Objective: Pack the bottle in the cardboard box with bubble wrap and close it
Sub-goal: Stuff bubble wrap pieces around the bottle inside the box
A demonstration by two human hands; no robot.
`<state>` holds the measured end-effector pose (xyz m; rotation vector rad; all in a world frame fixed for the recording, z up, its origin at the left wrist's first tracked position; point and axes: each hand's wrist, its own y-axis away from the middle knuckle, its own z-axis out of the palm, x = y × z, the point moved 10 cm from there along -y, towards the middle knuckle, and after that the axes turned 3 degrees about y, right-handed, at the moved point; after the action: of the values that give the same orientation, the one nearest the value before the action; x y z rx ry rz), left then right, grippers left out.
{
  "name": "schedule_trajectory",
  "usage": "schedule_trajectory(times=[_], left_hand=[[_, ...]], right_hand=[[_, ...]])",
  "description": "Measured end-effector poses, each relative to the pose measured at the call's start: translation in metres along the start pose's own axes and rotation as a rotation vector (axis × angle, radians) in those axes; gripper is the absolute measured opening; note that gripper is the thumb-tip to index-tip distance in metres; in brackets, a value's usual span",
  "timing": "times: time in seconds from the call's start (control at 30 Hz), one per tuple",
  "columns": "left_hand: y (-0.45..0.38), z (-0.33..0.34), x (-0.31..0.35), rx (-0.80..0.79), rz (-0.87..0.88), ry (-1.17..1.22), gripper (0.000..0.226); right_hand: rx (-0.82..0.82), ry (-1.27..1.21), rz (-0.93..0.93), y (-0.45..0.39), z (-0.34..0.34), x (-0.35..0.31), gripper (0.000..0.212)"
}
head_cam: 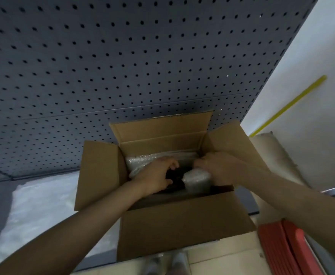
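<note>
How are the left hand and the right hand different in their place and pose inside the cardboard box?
The left hand reaches in over the left flap and lies on dark contents beside a bubble wrap sheet; the right hand comes over the right flap and touches a small wrapped bundle. The left hand's fingers curl toward the middle; the right hand's bend downward. Both are bare and inside the open cardboard box.
</note>
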<state>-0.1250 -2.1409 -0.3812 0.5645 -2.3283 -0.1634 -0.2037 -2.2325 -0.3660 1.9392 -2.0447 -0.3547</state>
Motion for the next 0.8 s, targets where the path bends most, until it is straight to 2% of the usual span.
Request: schedule_trajectory(times=[0.23, 0.4, 0.5, 0.6, 0.73, 0.8], left_hand=[[0.025, -0.047, -0.011, 0.054, -0.027, -0.27, 0.041], [0.053, -0.095, -0.033, 0.205, -0.141, -0.46, 0.032], [0.063, -0.109, -0.051, 0.241, -0.245, -0.563, 0.037], [0.067, -0.112, -0.063, 0.265, -0.312, -0.631, 0.049], [0.067, -0.108, -0.065, 0.285, -0.338, -0.673, 0.054], [0.067, -0.11, -0.068, 0.298, -0.356, -0.662, 0.055]], right_hand=[[-0.039, 0.081, 0.003, -0.021, 0.019, -0.002, 0.028], [-0.124, 0.159, 0.016, -0.028, 0.042, -0.005, 0.027], [-0.151, 0.156, 0.037, -0.033, 0.052, -0.003, 0.025], [-0.199, 0.101, 0.036, -0.031, 0.066, -0.002, 0.02], [-0.388, -0.086, 0.056, -0.027, 0.068, -0.001, 0.012], [-0.343, -0.089, 0.071, -0.027, 0.049, -0.001, 0.021]])
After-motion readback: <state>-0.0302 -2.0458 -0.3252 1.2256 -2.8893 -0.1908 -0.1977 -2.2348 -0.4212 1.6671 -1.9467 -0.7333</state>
